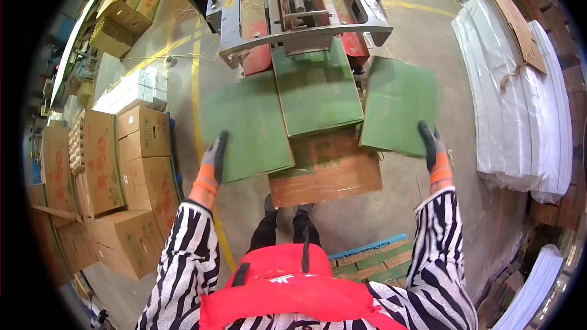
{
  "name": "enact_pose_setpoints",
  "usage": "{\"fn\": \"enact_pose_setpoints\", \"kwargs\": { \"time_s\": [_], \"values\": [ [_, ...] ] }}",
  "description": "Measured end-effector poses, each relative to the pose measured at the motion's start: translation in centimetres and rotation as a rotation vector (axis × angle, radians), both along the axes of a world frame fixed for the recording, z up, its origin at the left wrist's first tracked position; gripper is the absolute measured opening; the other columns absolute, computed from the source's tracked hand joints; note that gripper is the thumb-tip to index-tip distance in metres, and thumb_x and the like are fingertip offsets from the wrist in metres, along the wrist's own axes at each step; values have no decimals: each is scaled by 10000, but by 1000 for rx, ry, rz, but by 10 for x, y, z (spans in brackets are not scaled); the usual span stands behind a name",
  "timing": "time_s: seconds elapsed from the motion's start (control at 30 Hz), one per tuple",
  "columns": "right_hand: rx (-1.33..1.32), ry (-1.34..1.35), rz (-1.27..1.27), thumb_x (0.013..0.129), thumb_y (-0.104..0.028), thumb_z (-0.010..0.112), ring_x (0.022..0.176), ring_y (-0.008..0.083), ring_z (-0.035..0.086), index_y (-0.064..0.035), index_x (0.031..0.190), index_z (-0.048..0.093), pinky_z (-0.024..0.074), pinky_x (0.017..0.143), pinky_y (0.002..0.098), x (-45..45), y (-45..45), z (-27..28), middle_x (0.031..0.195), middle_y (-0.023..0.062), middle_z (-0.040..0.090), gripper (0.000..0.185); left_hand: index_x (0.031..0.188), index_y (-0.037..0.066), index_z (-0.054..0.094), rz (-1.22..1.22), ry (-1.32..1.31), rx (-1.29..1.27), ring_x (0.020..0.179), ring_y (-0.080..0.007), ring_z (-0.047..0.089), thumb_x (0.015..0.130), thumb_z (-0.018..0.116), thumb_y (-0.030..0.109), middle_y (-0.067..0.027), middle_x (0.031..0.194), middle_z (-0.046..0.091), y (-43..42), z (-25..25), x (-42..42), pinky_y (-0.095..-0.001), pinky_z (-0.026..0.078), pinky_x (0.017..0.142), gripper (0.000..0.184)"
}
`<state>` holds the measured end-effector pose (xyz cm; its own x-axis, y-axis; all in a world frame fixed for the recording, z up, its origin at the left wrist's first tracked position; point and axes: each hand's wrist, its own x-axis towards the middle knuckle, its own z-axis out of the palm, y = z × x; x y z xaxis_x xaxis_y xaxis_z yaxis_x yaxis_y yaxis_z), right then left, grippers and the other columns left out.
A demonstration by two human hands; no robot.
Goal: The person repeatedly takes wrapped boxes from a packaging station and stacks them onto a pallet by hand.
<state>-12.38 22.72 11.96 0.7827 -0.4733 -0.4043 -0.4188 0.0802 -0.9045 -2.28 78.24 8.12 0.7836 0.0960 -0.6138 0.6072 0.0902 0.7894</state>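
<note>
Wide apart at mid-frame, the left hand (214, 153) and right hand (433, 145) touch rectangular green cardboard panels (252, 125), grip unclear; uneven pressure could crease them.

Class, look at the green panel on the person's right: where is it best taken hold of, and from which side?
Probably the outer edge of the right green panel, approached from the person's right. The panel is broad and thin, and its inner edge lies close to the middle green panel, likely leaving less finger room there. The right hand is at that outer edge.
</note>
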Motion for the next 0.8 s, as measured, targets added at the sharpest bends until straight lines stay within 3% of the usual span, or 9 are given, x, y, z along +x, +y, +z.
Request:
{"fn": "enact_pose_setpoints", "kwargs": {
  "time_s": [0.07,0.17,0.2,0.3,0.4,0.53,0.63,0.73,0.8],
  "values": [
    [57,144,111,821,-346,684,1037,160,556,-13,1273,483,462,867,302,6,6,17,1171,83,579,596,1199,22,552,-122,-5,130,847,-132,575,836,641,462,-36,1012,607,13,-8,12,-270,485,744,577],
    [128,228,117,807,-322,709,1006,150,569,-5,1266,484,470,843,290,-37,24,4,1139,76,599,601,1181,30,563,-189,72,140,829,-128,574,848,638,424,-44,996,607,30,35,-14,-270,492,719,522],
    [-10,280,181,812,-306,701,1015,153,564,2,1268,480,464,858,288,-71,23,-14,1161,85,589,593,1181,34,562,-216,86,144,831,-125,573,852,633,419,-41,1005,606,46,36,-29,-274,495,721,512],
    [138,174,3,812,-234,684,1048,157,540,20,1269,479,433,899,275,-143,71,12,1163,97,581,561,1181,40,558,-205,77,210,837,-122,577,870,607,423,-40,1019,606,80,18,-94,-278,500,726,496],
    [144,206,-40,815,-247,682,1034,157,544,16,1267,485,438,891,279,-153,65,10,1156,95,582,559,1164,38,563,-186,53,147,839,-122,580,883,581,439,-45,1011,611,75,27,-109,-276,500,729,490],
    [48,90,-1,807,-291,696,1004,151,556,2,1268,487,450,865,278,-117,52,15,1126,85,594,585,1094,39,581,-223,28,106,805,-111,576,888,558,469,-28,938,606,82,15,-70,-268,499,699,477],
    [-17,139,132,851,-321,646,1021,131,546,-8,1279,482,439,886,275,-99,44,-18,1147,48,579,555,1057,51,596,-300,-54,193,729,-107,541,874,567,503,-16,878,582,72,-12,-37,-253,479,654,488],
    [64,77,73,852,-325,648,1030,123,538,-8,1293,473,424,907,276,-123,71,-7,1151,35,576,570,1131,39,574,-473,-32,253,850,-107,568,882,521,544,-20,956,606,88,-18,-27,-265,488,748,566],
    [57,35,-22,849,-333,654,1022,126,543,-12,1288,478,431,896,273,-183,107,-4,1145,35,576,571,1169,31,553,-539,-60,202,844,-106,552,886,516,542,-14,973,597,104,-6,-49,-262,477,753,586]
  ]
}}
